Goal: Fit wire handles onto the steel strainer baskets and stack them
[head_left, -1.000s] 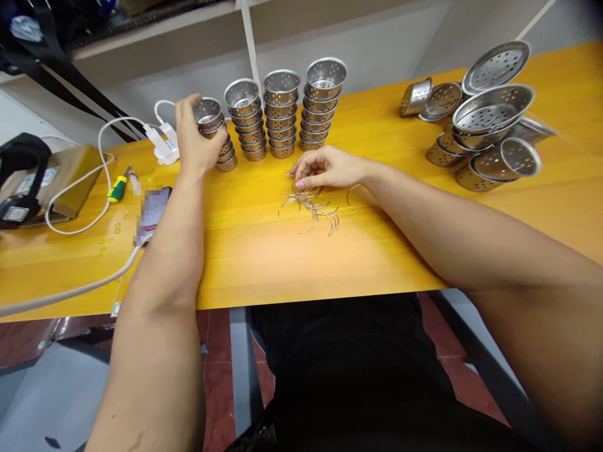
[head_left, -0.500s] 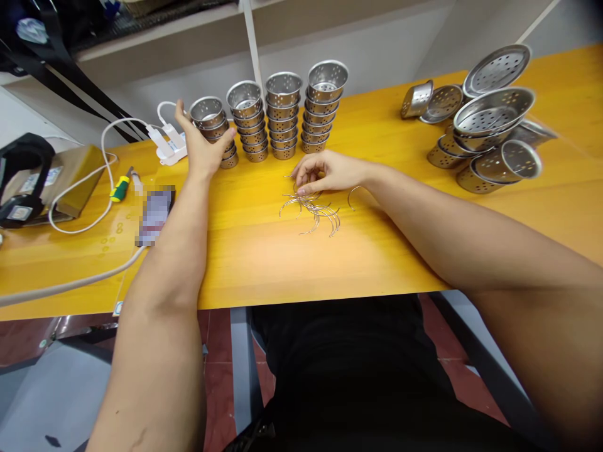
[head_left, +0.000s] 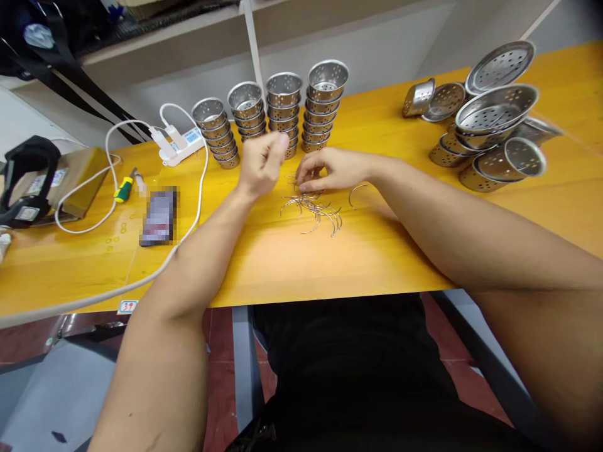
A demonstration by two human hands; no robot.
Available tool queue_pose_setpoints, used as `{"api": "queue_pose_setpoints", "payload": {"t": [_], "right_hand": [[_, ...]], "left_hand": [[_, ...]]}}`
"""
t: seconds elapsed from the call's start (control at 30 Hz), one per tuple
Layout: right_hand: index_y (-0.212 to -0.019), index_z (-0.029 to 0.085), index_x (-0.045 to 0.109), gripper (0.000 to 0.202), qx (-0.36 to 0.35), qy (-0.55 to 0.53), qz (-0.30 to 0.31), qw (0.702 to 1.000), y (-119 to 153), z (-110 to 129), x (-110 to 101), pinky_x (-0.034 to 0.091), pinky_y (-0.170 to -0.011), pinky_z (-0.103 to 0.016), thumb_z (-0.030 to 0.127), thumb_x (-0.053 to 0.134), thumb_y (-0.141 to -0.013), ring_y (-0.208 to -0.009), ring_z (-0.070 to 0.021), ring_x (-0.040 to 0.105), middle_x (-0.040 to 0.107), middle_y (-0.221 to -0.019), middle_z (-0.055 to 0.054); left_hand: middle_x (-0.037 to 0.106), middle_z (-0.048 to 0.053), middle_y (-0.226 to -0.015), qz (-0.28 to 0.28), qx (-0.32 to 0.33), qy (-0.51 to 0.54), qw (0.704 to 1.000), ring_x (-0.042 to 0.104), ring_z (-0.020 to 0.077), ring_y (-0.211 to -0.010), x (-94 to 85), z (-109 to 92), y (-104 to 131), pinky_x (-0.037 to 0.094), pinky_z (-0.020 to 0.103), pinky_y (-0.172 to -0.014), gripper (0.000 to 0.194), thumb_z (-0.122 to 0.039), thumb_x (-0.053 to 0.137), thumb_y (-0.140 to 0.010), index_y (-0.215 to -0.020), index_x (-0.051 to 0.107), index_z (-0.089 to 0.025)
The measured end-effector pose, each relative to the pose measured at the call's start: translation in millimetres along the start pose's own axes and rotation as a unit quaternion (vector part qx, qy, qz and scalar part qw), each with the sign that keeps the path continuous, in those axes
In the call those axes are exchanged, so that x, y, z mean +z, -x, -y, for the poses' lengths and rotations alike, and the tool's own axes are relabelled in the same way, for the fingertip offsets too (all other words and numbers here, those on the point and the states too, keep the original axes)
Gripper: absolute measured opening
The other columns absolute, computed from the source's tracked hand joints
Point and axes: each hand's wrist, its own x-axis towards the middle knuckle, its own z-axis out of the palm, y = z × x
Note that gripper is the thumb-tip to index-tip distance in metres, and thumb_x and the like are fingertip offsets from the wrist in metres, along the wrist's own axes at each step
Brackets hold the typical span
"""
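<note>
My left hand (head_left: 264, 162) is a loose fist above the table, in front of the second and third stacks; nothing shows in it. My right hand (head_left: 330, 171) has its fingers curled and pinched at the top of a pile of thin curved metal wires (head_left: 315, 210), gripping wire ends that its fingers partly hide. A single curved wire (head_left: 352, 196) lies beneath its wrist. Behind the hands stand several stacks of perforated steel cups: the leftmost stack (head_left: 219, 135), then the second (head_left: 245, 103), third (head_left: 283, 103) and tallest-looking right stack (head_left: 323, 113). My left hand hides the lower part of the second.
At the right, loose perforated cups (head_left: 490, 166) and perforated oval pieces (head_left: 502, 66) lie in a heap. To the left are a power strip (head_left: 181, 147) with white cables, a blurred phone (head_left: 159, 216), a green-yellow screwdriver (head_left: 124, 189) and a cardboard box (head_left: 87, 185).
My left hand has left the leftmost cup stack, moved right toward my right hand and closed from a spread grip. My right hand has stayed at the wire pile.
</note>
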Motion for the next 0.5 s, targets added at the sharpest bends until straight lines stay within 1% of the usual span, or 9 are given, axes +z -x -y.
{"api": "queue_pose_setpoints", "payload": {"t": [0.03,0.1,0.2,0.23,0.3,0.37,0.4,0.43,0.5], "right_hand": [[-0.101,0.024,0.093,0.031,0.016,0.029,-0.010,0.999,2,2,-8,0.057,-0.086,-0.038,0.052,0.105,-0.104,-0.089,-0.0214,0.072,0.088,-0.101,-0.004],[-0.091,0.022,0.085,0.031,0.076,0.102,-0.031,0.991,8,6,-27,0.051,-0.083,-0.039,0.041,0.102,-0.109,-0.081,-0.0189,0.064,0.081,-0.087,-0.002],[-0.094,0.018,0.083,0.029,0.243,0.243,-0.063,0.937,20,20,-56,0.049,-0.088,-0.043,0.031,0.098,-0.116,-0.084,-0.0199,0.063,0.079,-0.087,-0.007],[-0.103,0.016,0.086,0.024,0.292,0.281,-0.091,0.909,26,26,-64,0.052,-0.094,-0.046,0.031,0.095,-0.119,-0.092,-0.0237,0.069,0.084,-0.098,-0.013],[-0.129,0.012,0.091,0.023,0.348,0.325,-0.185,0.860,37,40,-76,0.059,-0.116,-0.054,0.034,0.088,-0.125,-0.128,-0.0384,0.082,0.087,-0.138,-0.027],[-0.157,0.010,0.087,0.040,0.372,0.326,-0.288,0.820,47,52,-84,0.053,-0.143,-0.062,0.036,0.087,-0.127,-0.169,-0.0502,0.070,0.068,-0.178,-0.037],[-0.167,0.010,0.083,0.049,0.384,0.317,-0.329,0.803,52,56,-87,0.046,-0.152,-0.063,0.035,0.089,-0.126,-0.182,-0.0517,0.060,0.058,-0.189,-0.039],[-0.174,0.009,0.078,0.057,0.397,0.305,-0.354,0.790,57,59,-90,0.042,-0.157,-0.062,0.035,0.091,-0.125,-0.189,-0.0515,0.053,0.051,-0.195,-0.039],[-0.183,0.004,0.070,0.070,0.430,0.287,-0.370,0.772,64,60,-95,0.040,-0.158,-0.060,0.038,0.092,-0.126,-0.193,-0.0496,0.047,0.047,-0.198,-0.042]], "left_hand": [[0.039,0.000,-0.068,0.048,-0.022,-0.006,0.999,0.038,0.0163,-0.061,6.8,5,8,0.033,0.043,-0.070,0.101,-0.118,0.030,-0.113,-0.069,0.039,-0.028],[0.029,-0.002,-0.066,0.102,-0.049,-0.024,0.993,0.028,0.0153,-0.061,13.6,19,20,0.025,0.044,-0.068,0.100,-0.119,0.031,-0.110,-0.067,0.031,-0.029],[0.021,-0.004,-0.065,0.137,-0.073,-0.051,0.987,0.021,0.0147,-0.063,13.4,40,26,0.022,0.043,-0.068,0.093,-0.109,0.046,-0.110,-0.064,0.028,-0.030],[0.020,-0.005,-0.064,0.144,-0.077,-0.056,0.985,0.021,0.0146,-0.063,12.5,45,26,0.022,0.043,-0.068,0.090,-0.103,0.052,-0.109,-0.064,0.029,-0.030],[0.020,-0.005,-0.063,0.154,-0.081,-0.060,0.983,0.023,0.0147,-0.063,11.5,49,26,0.023,0.042,-0.068,0.083,-0.094,0.058,-0.109,-0.064,0.030,-0.030],[0.022,-0.006,-0.063,0.162,-0.085,-0.058,0.981,0.023,0.0148,-0.063,12.2,50,27,0.024,0.041,-0.068,0.079,-0.088,0.061,-0.108,-0.065,0.032,-0.030],[0.023,-0.006,-0.063,0.167,-0.089,-0.058,0.980,0.024,0.0149,-0.063,13.0,49,28,0.024,0.040,-0.068,0.077,-0.086,0.062,-0.108,-0.065,0.033,-0.030],[0.024,-0.006,-0.063,0.171,-0.093,-0.058,0.979,0.024,0.0149,-0.063,14.0,49,29,0.024,0.040,-0.068,0.074,-0.084,0.063,-0.107,-0.065,0.034,-0.030],[0.025,-0.006,-0.063,0.179,-0.100,-0.060,0.977,0.024,0.0151,-0.063,15.9,48,30,0.025,0.040,-0.068,0.071,-0.082,0.063,-0.105,-0.065,0.035,-0.030]]}}
